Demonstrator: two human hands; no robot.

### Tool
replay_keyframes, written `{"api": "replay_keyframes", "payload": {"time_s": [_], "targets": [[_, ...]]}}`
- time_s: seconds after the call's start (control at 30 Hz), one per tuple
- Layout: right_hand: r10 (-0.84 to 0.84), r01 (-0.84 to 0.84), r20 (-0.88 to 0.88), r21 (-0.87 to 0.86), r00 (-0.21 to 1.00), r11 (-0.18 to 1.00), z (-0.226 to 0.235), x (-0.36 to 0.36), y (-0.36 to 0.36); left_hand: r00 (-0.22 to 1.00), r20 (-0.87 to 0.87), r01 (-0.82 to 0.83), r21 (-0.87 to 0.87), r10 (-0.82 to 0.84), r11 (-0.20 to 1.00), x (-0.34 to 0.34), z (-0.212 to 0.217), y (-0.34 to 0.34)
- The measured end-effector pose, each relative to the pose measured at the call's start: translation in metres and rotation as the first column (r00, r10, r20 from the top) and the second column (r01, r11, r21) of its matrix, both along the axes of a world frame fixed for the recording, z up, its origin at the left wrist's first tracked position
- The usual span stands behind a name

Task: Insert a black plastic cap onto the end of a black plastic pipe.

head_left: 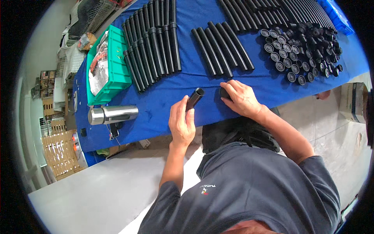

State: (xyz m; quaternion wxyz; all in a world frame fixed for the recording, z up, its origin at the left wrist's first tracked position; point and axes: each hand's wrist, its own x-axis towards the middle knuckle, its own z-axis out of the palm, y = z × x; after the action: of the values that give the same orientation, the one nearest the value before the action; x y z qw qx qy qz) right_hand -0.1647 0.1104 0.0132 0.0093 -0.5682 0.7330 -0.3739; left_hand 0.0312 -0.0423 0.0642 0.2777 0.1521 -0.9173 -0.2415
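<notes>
My left hand (181,126) is closed around a short black tube (194,98), near the front edge of the blue-covered table. The tube's open end tilts up and away to the right. To its right, my right hand (243,98) has its fingers curled over a dark rounded piece (224,93), mostly hidden by the fingers, so its kind cannot be made out. The tube and the dark piece are apart. Just beyond my hands lie several loose black tubes (223,48), side by side on the blue cloth (187,80).
Joined black tubes (156,46) lie in rows at the left. Black round-faced fittings (287,62) are heaped at the right, with more tubes (249,15) behind. A green crate (121,66) and a steel flask (120,114) stand near the left edge. A blue crate (339,17) sits far right.
</notes>
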Motion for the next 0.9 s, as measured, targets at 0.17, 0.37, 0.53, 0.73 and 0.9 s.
{"api": "replay_keyframes", "payload": {"time_s": [0.17, 0.37, 0.53, 0.73, 0.9], "targets": [[0.013, -0.013, 0.021, 0.022, 1.000, 1.000, 0.000, -0.001, 0.000, 0.999, -0.013, -0.037, 0.050, 0.037, 0.998, 0.000, 0.001, 0.001], [0.004, -0.004, 0.014, 0.023, 1.000, 1.000, -0.006, -0.001, 0.002, 0.901, -0.266, 0.093, 0.890, 0.342, 0.447, -0.007, 0.005, -0.009], [0.001, -0.001, 0.007, -0.024, 1.000, 1.000, -0.002, 0.001, 0.002, 0.848, -0.304, 0.414, 0.891, 0.435, -0.184, -0.002, -0.025, -0.051], [-0.001, 0.001, 0.005, 0.033, 1.000, 0.999, -0.002, 0.002, 0.000, 0.797, -0.506, 0.598, 0.734, 0.330, -0.322, -0.001, -0.079, -0.055], [0.022, -0.022, -0.011, 0.002, 1.000, 1.000, 0.001, 0.005, -0.001, 0.813, -0.538, 0.577, 0.794, 0.222, -0.189, -0.002, -0.077, -0.048]]}}
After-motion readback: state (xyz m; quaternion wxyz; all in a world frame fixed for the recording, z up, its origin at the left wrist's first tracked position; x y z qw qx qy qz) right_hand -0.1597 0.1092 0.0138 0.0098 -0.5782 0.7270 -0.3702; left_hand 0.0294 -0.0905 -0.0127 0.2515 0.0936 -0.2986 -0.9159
